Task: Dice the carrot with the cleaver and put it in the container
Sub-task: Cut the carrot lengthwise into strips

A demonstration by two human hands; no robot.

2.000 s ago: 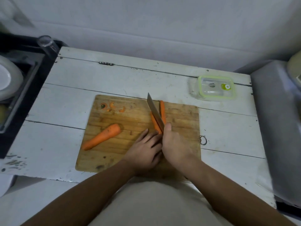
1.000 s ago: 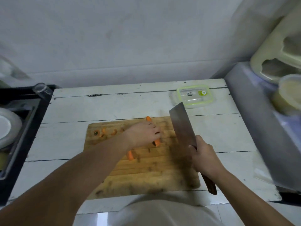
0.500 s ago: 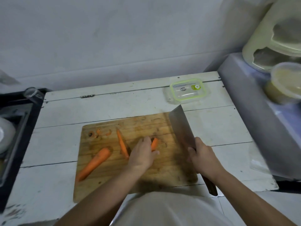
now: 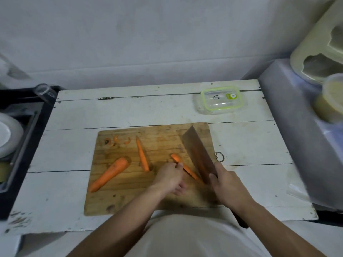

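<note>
Wooden and worn, the cutting board point(image 4: 148, 182) lies on a white plank table point(image 4: 70, 115) and serves as the anchor for everything else. On the board's left part rests a whole carrot point(image 4: 109, 174), slanting from lower left to upper right. Just right of it, near the board's middle, a long carrot half point(image 4: 142, 154) lies almost straight up and down. Small orange scraps point(image 4: 118, 140) sit at the board's far left corner.

Right of the board's middle, the left hand point(image 4: 169, 178) has its fingers curled over a second carrot strip point(image 4: 182, 166), pinning it against the wood; both ends of the strip stick out past the fingers. Touching or nearly touching that strip on its right side is the cleaver point(image 4: 198, 154), its broad blade tilted, tip toward the board's far right corner. The right hand point(image 4: 226, 186) grips the cleaver where blade meets handle, and the dark handle end pokes out beyond the board's near edge.

Beyond the board's far right corner, well apart from it, stands the container point(image 4: 220, 100), clear with a green-rimmed lid closed on it. A small metal ring point(image 4: 219, 157) lies just off the board's right edge.
</note>
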